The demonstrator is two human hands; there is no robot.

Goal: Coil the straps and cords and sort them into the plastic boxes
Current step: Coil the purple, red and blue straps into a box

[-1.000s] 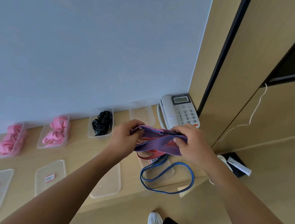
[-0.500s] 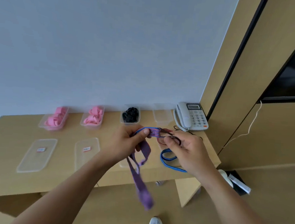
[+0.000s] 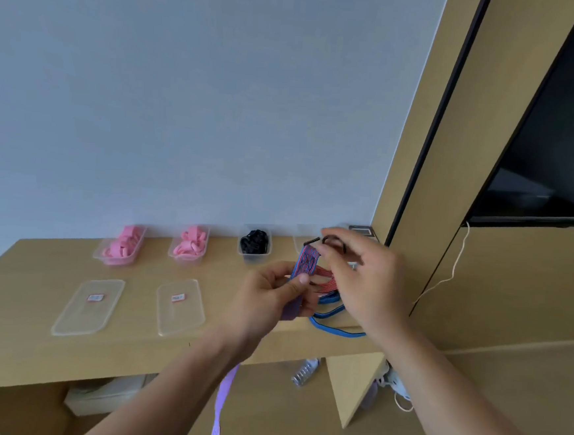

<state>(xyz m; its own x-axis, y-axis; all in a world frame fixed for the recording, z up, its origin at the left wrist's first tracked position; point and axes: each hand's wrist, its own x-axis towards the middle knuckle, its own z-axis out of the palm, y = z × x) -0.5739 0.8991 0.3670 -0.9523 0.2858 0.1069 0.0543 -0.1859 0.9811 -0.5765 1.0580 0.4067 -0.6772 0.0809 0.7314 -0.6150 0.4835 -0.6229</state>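
Note:
My left hand [image 3: 272, 295] pinches a blue-and-red patterned strap [image 3: 307, 260] upright above the desk; its purple tail [image 3: 221, 404] hangs down past the desk edge. My right hand [image 3: 365, 275] is raised beside it, fingers curled around a small black cord loop [image 3: 333, 241]. More red and blue strap loops [image 3: 331, 310] lie on the desk under my hands. Two boxes hold pink coils [image 3: 123, 245] [image 3: 191, 242], and one box holds black cord [image 3: 255, 243]. A further clear box [image 3: 302, 241] stands behind the strap.
Two clear lids with red labels [image 3: 90, 304] [image 3: 179, 306] lie on the wooden desk [image 3: 34, 266]. A telephone [image 3: 362, 230] peeks out behind my right hand. A wooden wall panel and a dark screen [image 3: 558, 153] stand at the right. Items sit under the desk.
The view has tilted up and back. My left hand has turned the strap upright and its tail hangs lower. My right hand has lifted away with the black cord loop.

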